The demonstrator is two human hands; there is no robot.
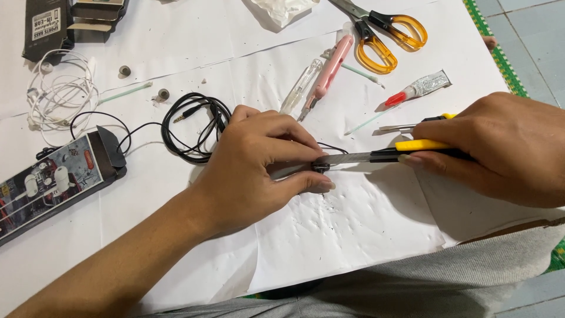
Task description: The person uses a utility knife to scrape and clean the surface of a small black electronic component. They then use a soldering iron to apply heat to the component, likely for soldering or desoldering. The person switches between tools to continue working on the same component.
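Observation:
My left hand (259, 165) pinches a small black earbud (321, 166) between thumb and forefinger, pressed down on white paper (353, 218). Its black cable (191, 126) trails left in a coil. My right hand (506, 147) grips a yellow-and-black utility knife (406, 150). The knife's metal blade tip touches the earbud.
Yellow-handled scissors (385, 35), a pink pen-like tool (328, 73), a clear tube (300, 87), a small glue tube (421, 88) and cotton swabs lie at the back. White earphones (59, 94) and an earphone package (50, 179) sit at the left. Dark boxes (65, 20) stand far left.

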